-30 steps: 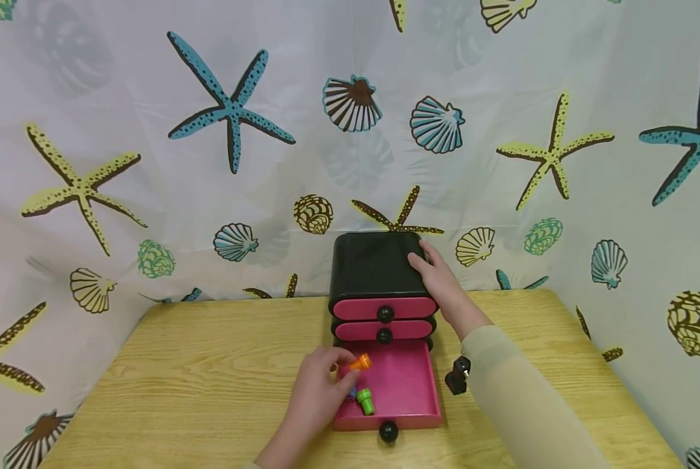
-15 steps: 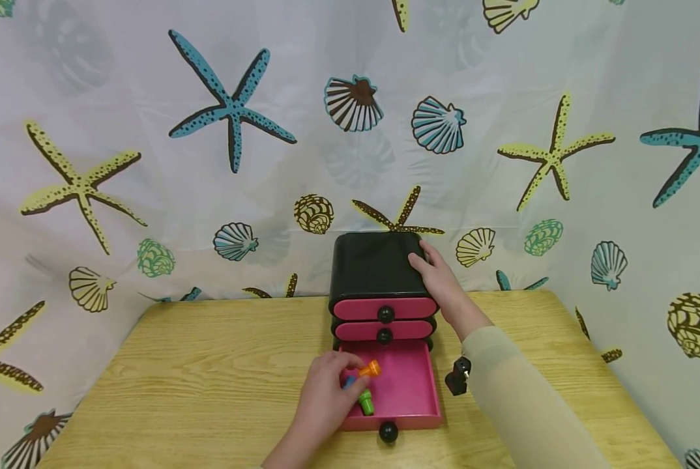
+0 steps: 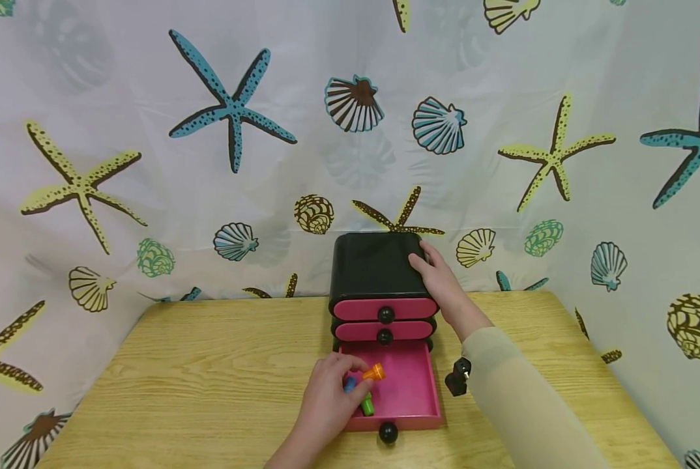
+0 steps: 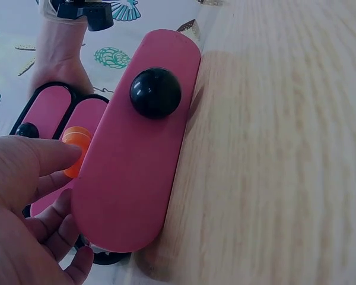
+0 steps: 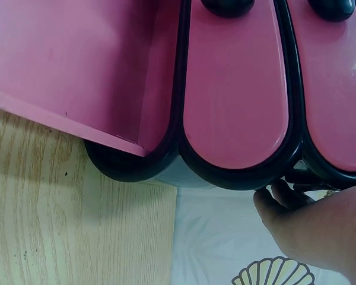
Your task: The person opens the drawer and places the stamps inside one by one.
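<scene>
In the head view my left hand (image 3: 331,395) is over the left part of the pulled-out pink drawer (image 3: 408,391). Thumb and fingertips pinch a small orange plastic cylinder (image 3: 375,372) with a wider end. Beneath the hand a similar green cylinder (image 3: 367,405) and a blue one (image 3: 350,383) lie in the drawer, partly hidden. My right hand (image 3: 444,284) rests against the right side of the black mini drawer cabinet (image 3: 376,264), thumb at its top edge. The right wrist view shows the right hand's fingertips (image 5: 273,199) touching the cabinet's side near a groove between tiers.
Two upper pink drawers (image 3: 358,309) with round black knobs (image 3: 386,314) are closed. The pulled-out drawer's knob (image 3: 388,432) faces me. Wooden table (image 3: 227,371) extends on both sides, and a seashell-patterned cloth (image 3: 291,156) hangs behind. A black device (image 3: 458,376) sits at my right sleeve.
My left hand has moved slightly right over the drawer, carrying the orange cylinder with it. It now covers more of the green cylinder. The right hand stays at the cabinet.
</scene>
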The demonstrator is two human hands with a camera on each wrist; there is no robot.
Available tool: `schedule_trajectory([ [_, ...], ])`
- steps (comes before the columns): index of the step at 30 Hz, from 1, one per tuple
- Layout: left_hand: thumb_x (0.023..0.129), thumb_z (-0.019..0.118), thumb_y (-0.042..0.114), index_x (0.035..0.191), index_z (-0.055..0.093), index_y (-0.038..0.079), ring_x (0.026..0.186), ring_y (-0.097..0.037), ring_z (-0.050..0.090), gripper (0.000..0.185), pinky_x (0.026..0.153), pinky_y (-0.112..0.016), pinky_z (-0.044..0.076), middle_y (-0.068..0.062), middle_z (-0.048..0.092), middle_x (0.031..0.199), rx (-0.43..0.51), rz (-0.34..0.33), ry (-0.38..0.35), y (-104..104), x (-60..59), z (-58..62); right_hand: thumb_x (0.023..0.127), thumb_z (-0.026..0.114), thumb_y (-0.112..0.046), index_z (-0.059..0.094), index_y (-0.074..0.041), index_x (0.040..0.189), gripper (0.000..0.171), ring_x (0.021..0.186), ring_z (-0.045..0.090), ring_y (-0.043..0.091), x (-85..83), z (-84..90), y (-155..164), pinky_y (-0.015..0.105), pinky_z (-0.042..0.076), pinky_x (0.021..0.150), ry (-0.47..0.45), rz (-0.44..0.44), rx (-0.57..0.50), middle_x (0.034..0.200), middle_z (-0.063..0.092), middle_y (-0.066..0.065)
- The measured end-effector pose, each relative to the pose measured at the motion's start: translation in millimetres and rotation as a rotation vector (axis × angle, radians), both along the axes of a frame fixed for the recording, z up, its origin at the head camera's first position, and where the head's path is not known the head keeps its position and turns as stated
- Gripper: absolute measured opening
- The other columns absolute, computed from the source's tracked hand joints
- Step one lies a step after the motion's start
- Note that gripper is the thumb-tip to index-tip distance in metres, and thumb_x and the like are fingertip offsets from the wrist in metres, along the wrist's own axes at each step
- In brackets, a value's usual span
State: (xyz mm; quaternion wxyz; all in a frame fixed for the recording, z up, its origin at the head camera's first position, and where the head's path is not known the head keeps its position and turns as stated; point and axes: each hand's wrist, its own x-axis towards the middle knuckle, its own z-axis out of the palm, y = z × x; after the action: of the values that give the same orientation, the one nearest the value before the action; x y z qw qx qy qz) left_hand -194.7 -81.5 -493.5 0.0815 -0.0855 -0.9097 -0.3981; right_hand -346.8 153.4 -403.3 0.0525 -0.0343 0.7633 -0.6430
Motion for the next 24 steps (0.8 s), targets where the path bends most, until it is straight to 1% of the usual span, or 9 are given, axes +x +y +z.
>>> schedule_trajectory([
  [8,0.094,0.092,0.021,0.103,0.081,0.023,0.105,-0.021,0.052,0.014,0.087,-0.041,0.052,0.002,0.065,0.11,-0.002,-0.005,0.006,0.2,0.6,0.9,0.118,0.05,-0.046,0.016,-0.028,0.179,0.073,0.169,0.012,0.032,0.5,0.4,-0.2,0.057,0.02,0.134,-0.008,-0.004,-0.003,0.185,0.011,0.009],
  [11,0.094,0.092,0.023,0.11,0.082,0.021,0.109,-0.023,0.053,0.019,0.09,-0.043,0.053,0.0,0.065,0.116,-0.001,-0.02,-0.015,0.1,1.0,0.6,0.118,0.05,-0.046,0.016,-0.028,0.179,0.073,0.17,0.011,0.032,0.3,0.6,-0.2,0.058,0.019,0.134,-0.009,-0.004,-0.002,0.185,0.011,0.009],
  [16,0.095,0.091,0.024,0.122,0.08,0.019,0.118,-0.028,0.053,0.03,0.097,-0.051,0.053,-0.005,0.063,0.128,-0.002,-0.03,-0.05,0.3,1.0,0.2,0.117,0.05,-0.047,0.016,-0.028,0.179,0.073,0.17,0.01,0.031,-0.5,0.4,0.0,0.057,0.018,0.134,-0.008,-0.003,0.0,0.185,0.01,0.008],
  [24,0.096,0.09,0.022,0.122,0.08,0.019,0.121,-0.03,0.053,0.028,0.101,-0.053,0.054,-0.005,0.064,0.128,0.009,-0.009,-0.028,0.8,1.2,0.1,0.117,0.05,-0.047,0.016,-0.027,0.179,0.073,0.17,0.01,0.031,-1.3,-0.7,0.4,0.057,0.018,0.134,-0.001,-0.003,0.003,0.185,0.01,0.008],
])
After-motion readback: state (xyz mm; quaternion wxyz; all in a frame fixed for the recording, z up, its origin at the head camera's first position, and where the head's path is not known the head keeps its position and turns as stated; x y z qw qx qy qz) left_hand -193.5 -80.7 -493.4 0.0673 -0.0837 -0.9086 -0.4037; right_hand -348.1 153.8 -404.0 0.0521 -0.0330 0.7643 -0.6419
